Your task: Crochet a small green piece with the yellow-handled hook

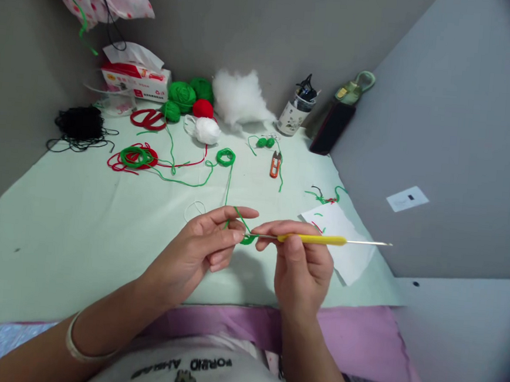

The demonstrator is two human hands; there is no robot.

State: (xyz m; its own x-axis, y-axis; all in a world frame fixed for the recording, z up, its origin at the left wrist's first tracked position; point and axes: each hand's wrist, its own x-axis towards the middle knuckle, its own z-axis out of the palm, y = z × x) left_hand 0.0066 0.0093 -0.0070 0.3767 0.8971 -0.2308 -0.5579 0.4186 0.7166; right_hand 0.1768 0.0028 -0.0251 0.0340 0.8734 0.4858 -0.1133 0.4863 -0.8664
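The left hand (202, 243) is pinching a small green crochet piece (247, 239) between thumb and fingertips, closed firmly on it. The green yarn (227, 189) is running over the forefinger and away up the table to a small coil (225, 157). The right hand (302, 265) is gripping the yellow handle of a crochet hook (317, 239), fingers wrapped tight around it. The hook's tip is sitting in the piece, right where the two hands are meeting above the near part of the pale green tablecloth (79, 230). The hook's metal tail is pointing right, over a white sheet of paper (346, 263) and toward the grey wall (462, 142) standing near on that side. A wide stretch of cloth is separating the hands from the orange snips (275, 164) and the red and green tangles (134, 158) farther back. The near table edge is lying just under the wrists.
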